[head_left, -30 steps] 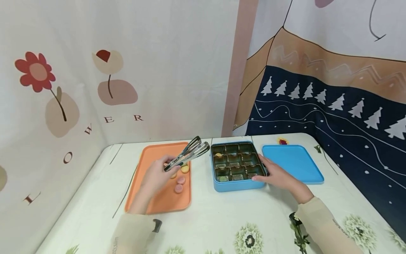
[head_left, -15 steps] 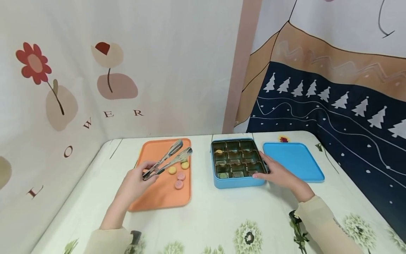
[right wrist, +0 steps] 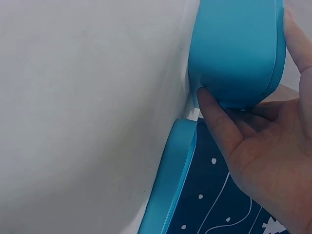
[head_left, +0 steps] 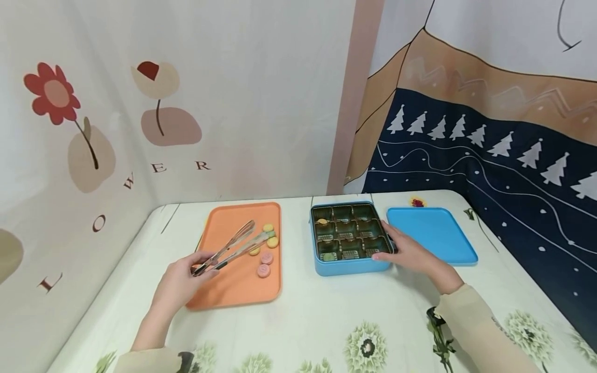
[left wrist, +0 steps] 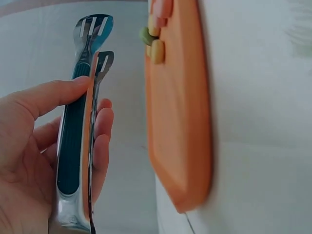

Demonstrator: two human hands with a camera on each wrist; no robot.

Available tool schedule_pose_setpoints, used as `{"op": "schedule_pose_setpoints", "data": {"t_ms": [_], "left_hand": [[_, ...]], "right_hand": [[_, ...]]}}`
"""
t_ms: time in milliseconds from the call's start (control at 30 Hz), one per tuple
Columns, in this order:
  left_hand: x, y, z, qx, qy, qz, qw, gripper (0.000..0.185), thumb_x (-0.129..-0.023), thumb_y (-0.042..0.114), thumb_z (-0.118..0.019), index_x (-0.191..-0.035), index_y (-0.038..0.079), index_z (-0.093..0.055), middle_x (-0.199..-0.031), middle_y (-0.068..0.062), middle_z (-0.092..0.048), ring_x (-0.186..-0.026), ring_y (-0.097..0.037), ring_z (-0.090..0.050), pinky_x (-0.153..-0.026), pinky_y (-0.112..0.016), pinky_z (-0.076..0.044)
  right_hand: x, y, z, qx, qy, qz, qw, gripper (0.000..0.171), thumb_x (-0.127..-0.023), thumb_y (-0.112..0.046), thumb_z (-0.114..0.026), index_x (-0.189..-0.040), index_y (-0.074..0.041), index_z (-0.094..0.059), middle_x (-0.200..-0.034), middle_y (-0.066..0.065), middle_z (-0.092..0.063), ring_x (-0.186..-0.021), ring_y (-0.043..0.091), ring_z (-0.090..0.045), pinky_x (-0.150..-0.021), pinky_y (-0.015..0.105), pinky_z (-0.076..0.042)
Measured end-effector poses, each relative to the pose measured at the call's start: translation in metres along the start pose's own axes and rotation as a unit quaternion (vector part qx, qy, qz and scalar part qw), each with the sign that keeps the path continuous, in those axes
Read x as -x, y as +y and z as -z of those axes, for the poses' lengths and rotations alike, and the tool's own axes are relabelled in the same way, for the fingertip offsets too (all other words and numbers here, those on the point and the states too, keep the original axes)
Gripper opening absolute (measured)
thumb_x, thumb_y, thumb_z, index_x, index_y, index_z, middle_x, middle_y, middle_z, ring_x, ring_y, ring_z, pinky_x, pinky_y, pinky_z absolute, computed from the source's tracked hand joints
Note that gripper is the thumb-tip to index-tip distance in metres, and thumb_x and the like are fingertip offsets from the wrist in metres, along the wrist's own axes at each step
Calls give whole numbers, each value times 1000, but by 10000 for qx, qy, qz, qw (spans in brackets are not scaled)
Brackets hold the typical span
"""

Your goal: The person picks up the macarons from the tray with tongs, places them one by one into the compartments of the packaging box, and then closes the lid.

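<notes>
My left hand (head_left: 179, 281) grips metal tongs (head_left: 228, 248) by their handle end over the orange tray (head_left: 235, 290); their tips reach toward several small round candies (head_left: 265, 257) in yellow, green and pink. In the left wrist view the tongs (left wrist: 80, 122) lie between thumb and fingers, arms nearly together, with nothing in the tips. My right hand (head_left: 410, 255) holds the right front corner of the blue tin box (head_left: 350, 267), thumb and fingers on its wall (right wrist: 234, 53). One candy (head_left: 322, 222) lies in a far-left compartment and a green one (head_left: 329, 257) in the near-left.
A blue lid (head_left: 431, 235) lies flat right of the box. Everything stands on a table with a flower-print cloth (head_left: 326, 326). Patterned curtains hang close behind and to both sides of the table.
My left hand has drawn the tongs back left and down, from beside the box to low over the orange tray. The right hand stays on the box.
</notes>
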State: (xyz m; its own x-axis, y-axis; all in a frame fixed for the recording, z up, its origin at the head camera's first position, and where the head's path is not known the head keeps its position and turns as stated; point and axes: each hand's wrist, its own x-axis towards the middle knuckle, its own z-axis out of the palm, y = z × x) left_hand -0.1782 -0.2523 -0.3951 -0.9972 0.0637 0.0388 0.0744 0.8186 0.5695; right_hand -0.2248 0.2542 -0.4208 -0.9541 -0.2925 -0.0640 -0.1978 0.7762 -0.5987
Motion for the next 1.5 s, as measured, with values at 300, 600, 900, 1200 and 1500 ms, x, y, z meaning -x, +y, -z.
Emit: {"op": "schedule_pose_setpoints", "data": {"t_ms": [300, 600, 900, 1200, 1500], "left_hand": [[-2, -13, -2, -96, -183, 311, 9993, 47, -91, 32, -72, -132, 8, -64, -120, -19, -70, -93, -25, -66, -64, -30, -41], [-4, -20, -3, -277, -169, 442, 9985, 45, -91, 34, -72, -129, 9, -66, -108, -16, -74, -85, -22, -66, -60, -31, -41], [-7, -25, -6, -447, -242, 515, 9974, 39, -89, 31, -75, -124, 13, -70, -100, -10, -76, -77, -17, -61, -58, -31, -39], [-12, -30, -9, -321, -403, 633, 9967, 30, -87, 23, -77, -115, 11, -74, -103, -11, -76, -85, -22, -64, -65, -33, -42], [-17, -38, -14, -265, -406, 306, 9984, 22, -87, 19, -76, -107, 9, -76, -98, -9, -77, -98, -32, -68, -76, -40, -48]], "right_hand": [[-1, 2, -2, 34, -7, 4, 10000, 106, -89, -51, -70, -158, 2, -11, -163, 32, -10, -146, 56, -16, -111, 71, -25], [-2, 2, -2, -22, 10, -6, 10000, 106, -89, -50, -70, -159, 0, -10, -163, 32, -10, -147, 55, -16, -111, 71, -25], [-4, 4, -3, -53, -3, 5, 10000, 105, -89, -49, -71, -159, 2, -11, -162, 33, -10, -146, 56, -16, -110, 72, -26], [-4, 3, -3, -48, 5, 43, 10000, 104, -89, -49, -70, -159, 1, -11, -163, 32, -11, -146, 55, -16, -110, 72, -25], [0, 4, -3, -94, 48, 37, 9999, 106, -89, -50, -70, -159, 1, -10, -163, 32, -10, -147, 55, -16, -110, 71, -25]]}}
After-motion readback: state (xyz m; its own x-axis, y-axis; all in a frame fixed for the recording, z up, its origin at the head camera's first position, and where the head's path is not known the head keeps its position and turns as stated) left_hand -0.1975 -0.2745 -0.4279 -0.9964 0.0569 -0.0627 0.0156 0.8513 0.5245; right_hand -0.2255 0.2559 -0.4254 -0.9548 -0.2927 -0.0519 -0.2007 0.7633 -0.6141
